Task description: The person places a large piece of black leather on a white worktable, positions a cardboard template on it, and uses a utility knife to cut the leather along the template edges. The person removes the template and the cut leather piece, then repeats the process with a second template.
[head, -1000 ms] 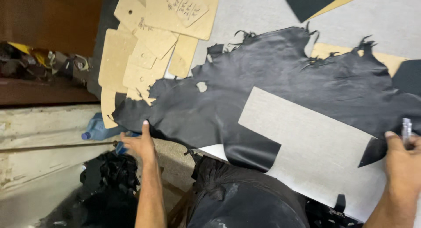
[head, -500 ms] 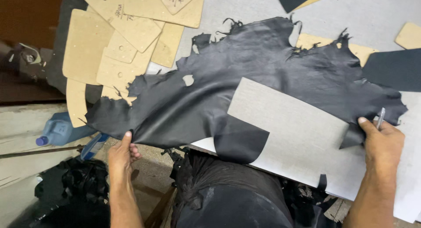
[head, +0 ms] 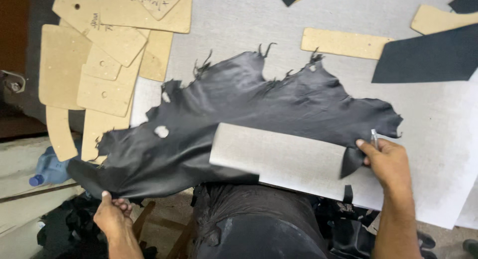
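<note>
Head view, left hand (head: 112, 214) gripping black leather hide (head: 239, 119), right hand (head: 391, 162) partly covering tool (head: 374, 137)

**A grey worktable over a cluttered floor**

The grey table (head: 239, 20) fills most of the view under soft, even light. Tan cardboard templates (head: 107, 55) lie stacked at its left end (some with punched holes). Below the edge, a blue plastic bottle (head: 50, 167) lies beside black scraps (head: 64, 229) on the floor.

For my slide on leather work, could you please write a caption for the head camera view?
Left hand and right hand hold a black leather hide over a grey table.
</note>
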